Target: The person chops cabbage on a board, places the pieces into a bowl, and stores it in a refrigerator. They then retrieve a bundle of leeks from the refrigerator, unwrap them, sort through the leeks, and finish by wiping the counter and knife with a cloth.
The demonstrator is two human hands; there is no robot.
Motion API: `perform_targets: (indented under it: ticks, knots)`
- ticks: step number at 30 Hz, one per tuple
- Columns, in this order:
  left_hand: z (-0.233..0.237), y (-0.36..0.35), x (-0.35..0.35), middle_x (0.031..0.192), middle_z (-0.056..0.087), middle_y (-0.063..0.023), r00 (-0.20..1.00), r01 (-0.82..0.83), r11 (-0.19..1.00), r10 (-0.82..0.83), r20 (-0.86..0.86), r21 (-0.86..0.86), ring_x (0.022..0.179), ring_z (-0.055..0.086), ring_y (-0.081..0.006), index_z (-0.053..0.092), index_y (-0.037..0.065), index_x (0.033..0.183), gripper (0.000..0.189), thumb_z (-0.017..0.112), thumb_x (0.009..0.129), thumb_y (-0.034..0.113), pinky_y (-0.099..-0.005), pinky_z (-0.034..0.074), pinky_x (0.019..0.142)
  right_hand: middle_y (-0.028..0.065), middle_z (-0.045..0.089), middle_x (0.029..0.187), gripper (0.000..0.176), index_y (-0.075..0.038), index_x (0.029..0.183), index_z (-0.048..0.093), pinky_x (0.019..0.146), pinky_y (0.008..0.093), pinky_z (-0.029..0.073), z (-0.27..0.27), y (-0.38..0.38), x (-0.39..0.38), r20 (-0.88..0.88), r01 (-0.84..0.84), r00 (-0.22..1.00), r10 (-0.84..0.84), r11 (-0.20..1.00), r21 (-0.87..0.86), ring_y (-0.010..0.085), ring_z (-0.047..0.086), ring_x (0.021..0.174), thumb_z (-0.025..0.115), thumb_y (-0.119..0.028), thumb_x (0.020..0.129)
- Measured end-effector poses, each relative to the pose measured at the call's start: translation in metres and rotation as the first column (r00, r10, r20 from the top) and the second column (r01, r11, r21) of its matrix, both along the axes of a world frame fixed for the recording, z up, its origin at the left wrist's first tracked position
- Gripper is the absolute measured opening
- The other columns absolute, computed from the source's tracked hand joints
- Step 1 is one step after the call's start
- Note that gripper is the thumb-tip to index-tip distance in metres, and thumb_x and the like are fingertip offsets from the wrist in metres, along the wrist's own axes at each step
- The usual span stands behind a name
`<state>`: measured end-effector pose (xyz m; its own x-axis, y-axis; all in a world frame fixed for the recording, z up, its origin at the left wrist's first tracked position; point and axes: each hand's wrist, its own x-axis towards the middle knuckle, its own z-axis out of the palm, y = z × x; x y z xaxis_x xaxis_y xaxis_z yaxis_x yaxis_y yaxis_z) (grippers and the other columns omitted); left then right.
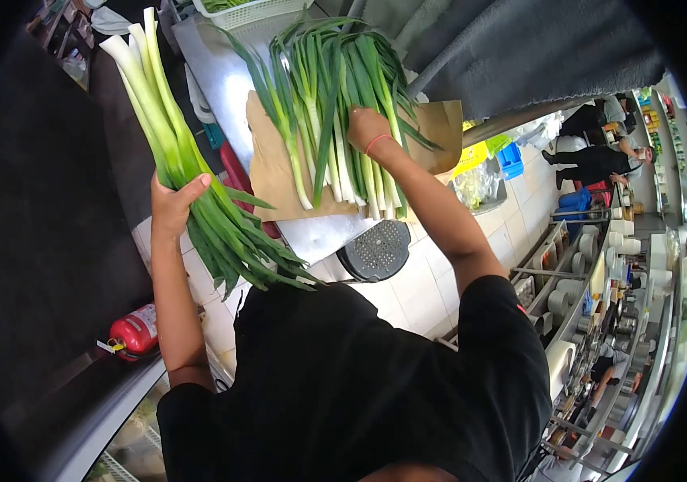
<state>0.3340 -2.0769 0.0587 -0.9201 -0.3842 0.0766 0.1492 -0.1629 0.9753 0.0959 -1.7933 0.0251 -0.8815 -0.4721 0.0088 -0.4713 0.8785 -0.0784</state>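
My left hand [173, 205] is wrapped round a bunch of leeks [168, 136], the white ends pointing up and the green leaves hanging down toward my chest. More leeks [311, 120] lie side by side on a sheet of brown paper [267, 173], white ends toward me. Over that pile is my right hand [369, 128], a red band at its wrist. Its fingers curl down among the green stalks and look closed on a leek, though the fingertips are hidden.
The paper lies on a metal table [207, 60]; a white basket [251, 11] of greens stands at its far end. Below are a perforated black stool [374, 251] and a red fire extinguisher [136, 329]. Dish-laden shelves [576, 281] and other people [601, 161] are at right.
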Motion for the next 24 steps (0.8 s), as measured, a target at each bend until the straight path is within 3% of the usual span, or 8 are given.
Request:
perform_targets:
  ticks: [2, 6, 8, 11, 15, 18, 20, 24]
  knots:
    - [-0.001, 0.0, 0.0, 0.087, 0.06, -0.0015, 1.0, -0.004, 1.0, 0.004, 0.003, -0.001, 0.074, 0.059, -0.0098, 0.055, 0.003, 0.103, 0.035, 0.075, 0.075, 0.005, -0.0253, 0.05, 0.067, 0.0235, 0.066, 0.092, 0.017, -0.002, 0.087, 0.064, 0.073, 0.0428, 0.053, 0.003, 0.006, -0.005, 0.039, -0.005, 0.999, 0.005, 1.0, -0.003, 0.0392, 0.064, 0.08, 0.056, -0.013, 0.076]
    - [-0.004, -0.002, 0.004, 0.086, 0.06, -0.0018, 0.999, -0.009, 1.0, 0.01, 0.041, -0.019, 0.073, 0.059, -0.0105, 0.055, 0.003, 0.102, 0.035, 0.076, 0.074, 0.006, -0.0254, 0.049, 0.067, 0.0121, 0.063, 0.071, 0.014, -0.001, 0.08, 0.061, 0.063, 0.0341, 0.048, 0.029, 0.04, -0.01, 0.202, 0.038, 0.976, 0.075, 0.864, -0.502, 0.0244, 0.059, 0.063, 0.058, -0.014, 0.078]
    - [-0.005, -0.003, 0.005, 0.087, 0.06, -0.002, 0.998, -0.035, 0.999, 0.037, 0.053, -0.033, 0.074, 0.059, -0.011, 0.056, 0.003, 0.102, 0.035, 0.076, 0.073, 0.006, -0.0256, 0.049, 0.067, 0.0006, 0.052, 0.063, 0.013, -0.006, 0.092, 0.061, 0.055, 0.0246, 0.042, 0.051, 0.063, -0.003, 0.555, 0.346, 0.807, 0.202, 0.599, -0.722, 0.0108, 0.051, 0.058, 0.058, -0.01, 0.081]
    - [-0.011, -0.003, 0.005, 0.089, 0.059, -0.0018, 0.996, -0.08, 0.996, 0.081, 0.039, -0.028, 0.076, 0.058, -0.0111, 0.055, 0.002, 0.106, 0.038, 0.075, 0.074, 0.005, -0.0252, 0.048, 0.069, -0.0057, 0.053, 0.079, 0.034, -0.011, 0.12, 0.051, 0.05, 0.0179, 0.035, 0.089, 0.096, 0.029, 0.544, 0.4, 0.788, 0.289, 0.432, -0.808, 0.0031, 0.047, 0.059, 0.052, -0.001, 0.088]
    - [-0.024, -0.006, 0.004, 0.099, 0.056, -0.0046, 0.999, -0.047, 0.998, 0.047, 0.012, 0.032, 0.084, 0.057, -0.0126, 0.049, 0.002, 0.122, 0.051, 0.069, 0.074, 0.002, -0.027, 0.048, 0.074, -0.0064, 0.055, 0.082, 0.028, -0.014, 0.119, 0.052, 0.049, 0.0167, 0.033, 0.097, 0.153, 0.058, 0.574, 0.503, 0.761, 0.302, 0.286, -0.816, 0.0027, 0.048, 0.061, 0.056, -0.009, 0.092]
    - [-0.024, -0.001, 0.006, 0.102, 0.052, -0.0065, 0.996, 0.064, 0.991, -0.055, -0.077, 0.113, 0.086, 0.055, -0.0156, 0.038, 0.004, 0.134, 0.065, 0.066, 0.075, 0.004, -0.0312, 0.048, 0.076, -0.0062, 0.053, 0.074, 0.015, -0.009, 0.107, 0.057, 0.051, 0.0181, 0.037, 0.108, 0.205, 0.091, 0.43, 0.397, 0.893, 0.131, 0.22, -0.891, 0.0027, 0.049, 0.059, 0.058, -0.011, 0.092]
    - [-0.016, 0.007, 0.011, 0.101, 0.052, -0.0065, 0.977, 0.142, 0.979, -0.114, -0.182, 0.145, 0.086, 0.055, -0.0159, 0.031, 0.005, 0.139, 0.071, 0.064, 0.076, 0.005, -0.0323, 0.048, 0.077, -0.0041, 0.055, 0.073, 0.006, -0.006, 0.095, 0.057, 0.053, 0.018, 0.041, 0.114, 0.259, 0.109, 0.121, 0.165, 0.97, -0.211, 0.208, -0.964, 0.0036, 0.052, 0.06, 0.059, -0.011, 0.092]
    - [0.003, 0.02, 0.03, 0.104, 0.05, -0.0046, 0.974, 0.112, 0.989, -0.09, -0.209, 0.099, 0.091, 0.052, -0.015, 0.032, 0.008, 0.138, 0.068, 0.064, 0.079, 0.005, -0.034, 0.045, 0.088, 0.0018, 0.059, 0.074, 0.011, 0.0, 0.092, 0.055, 0.054, 0.0193, 0.043, 0.145, 0.366, 0.112, -0.209, -0.103, 0.727, -0.654, 0.196, -0.975, 0.0056, 0.053, 0.06, 0.059, -0.009, 0.092]
